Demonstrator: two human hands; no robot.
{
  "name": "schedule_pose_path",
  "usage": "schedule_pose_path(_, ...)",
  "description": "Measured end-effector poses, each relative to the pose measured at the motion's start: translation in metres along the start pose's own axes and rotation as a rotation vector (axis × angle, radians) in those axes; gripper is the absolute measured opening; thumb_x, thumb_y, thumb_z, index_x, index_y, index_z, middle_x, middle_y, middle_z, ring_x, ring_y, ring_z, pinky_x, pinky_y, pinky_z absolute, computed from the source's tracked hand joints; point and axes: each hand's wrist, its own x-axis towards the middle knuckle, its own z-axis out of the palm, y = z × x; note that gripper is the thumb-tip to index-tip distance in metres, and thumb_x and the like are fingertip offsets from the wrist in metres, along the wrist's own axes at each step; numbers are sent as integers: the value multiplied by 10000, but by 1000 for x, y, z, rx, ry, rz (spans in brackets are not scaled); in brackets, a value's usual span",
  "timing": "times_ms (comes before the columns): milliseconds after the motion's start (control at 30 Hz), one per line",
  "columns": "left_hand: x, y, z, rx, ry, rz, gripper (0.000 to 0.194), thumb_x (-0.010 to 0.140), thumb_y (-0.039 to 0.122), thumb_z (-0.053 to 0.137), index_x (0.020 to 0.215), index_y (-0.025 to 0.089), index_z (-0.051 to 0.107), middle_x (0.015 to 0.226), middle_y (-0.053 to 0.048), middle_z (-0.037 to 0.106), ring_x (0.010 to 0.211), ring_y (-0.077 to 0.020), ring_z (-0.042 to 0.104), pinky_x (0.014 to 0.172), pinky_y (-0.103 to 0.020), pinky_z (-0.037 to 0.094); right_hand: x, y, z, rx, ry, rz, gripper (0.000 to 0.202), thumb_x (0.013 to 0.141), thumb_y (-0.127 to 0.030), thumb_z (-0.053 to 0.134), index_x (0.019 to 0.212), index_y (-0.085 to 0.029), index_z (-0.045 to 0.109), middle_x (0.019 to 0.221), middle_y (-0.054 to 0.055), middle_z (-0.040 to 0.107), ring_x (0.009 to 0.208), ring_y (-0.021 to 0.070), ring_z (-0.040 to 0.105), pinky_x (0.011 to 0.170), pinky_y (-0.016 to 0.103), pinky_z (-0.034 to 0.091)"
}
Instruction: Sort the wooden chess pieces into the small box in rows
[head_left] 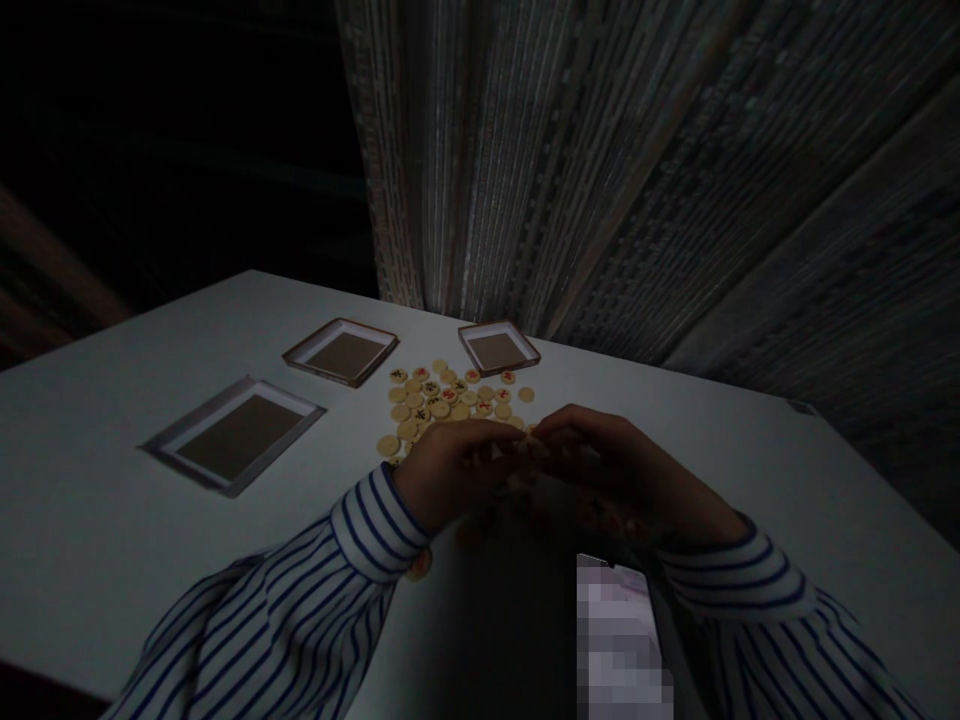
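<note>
Round pale-wood Chinese chess pieces (pixel 441 409) with red and black characters lie in a loose pile on the white table (pixel 360 560). At the near edge of the pile, my left hand (pixel 454 468) and my right hand (pixel 626 470) meet with curled fingers. A small pale chess piece (pixel 531 446) shows between the fingertips of both hands. Deep shadow hides most of the fingers and the pieces under them. Another piece (pixel 420 564) lies beside my left cuff.
Three shallow open boxes stand beyond the pile: a brown-rimmed box (pixel 342 322), a smaller box (pixel 536 357) and a grey-rimmed box (pixel 166 461). Below my right hand is a phone (pixel 622 640) with a lit, blurred screen. A striped curtain (pixel 487 150) hangs behind the table.
</note>
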Motion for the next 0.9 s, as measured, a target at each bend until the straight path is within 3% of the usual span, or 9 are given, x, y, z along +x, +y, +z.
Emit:
schedule_pose_path(200, 6, 9, 5, -470, 35, -339, 105, 656, 168, 658, 756, 155, 685, 736, -21, 710, 649, -120, 630, 614, -237, 506, 1, 6, 0, -173, 31, -81, 197, 780, -204, 611, 971, -204, 559, 852, 5, 628, 717, 100, 574, 617, 216, 463)
schedule_pose_path(367, 9, 6, 6, -583, 87, -492, 127, 598, 151, 705, 714, 146, 655, 646, 5, 676, 610, -108, 612, 602, -232, 489, 3, 3, 4, -278, 112, -195, 282, 761, -171, 617, 1030, -184, 534, 932, 52, 625, 828, 133, 578, 711, 261, 478)
schedule_pose_path(667, 10, 6, 8, -637, 113, -548, 219, 561, 131, 729, 719, 138, 578, 574, 39, 644, 553, -73, 581, 537, -184, 433, 7, 3, 8, -426, 113, -256, 155, 790, -206, 574, 941, -178, 556, 863, 58, 646, 784, 155, 586, 690, 302, 469)
schedule_pose_path(900, 10, 7, 5, -590, 66, -584, 229, 581, 162, 711, 758, 140, 567, 559, 43, 631, 529, -81, 571, 497, -185, 411, 6, 7, 6, -583, 57, -246, 208, 791, -239, 554, 983, -163, 585, 853, 62, 649, 764, 165, 574, 682, 313, 443)
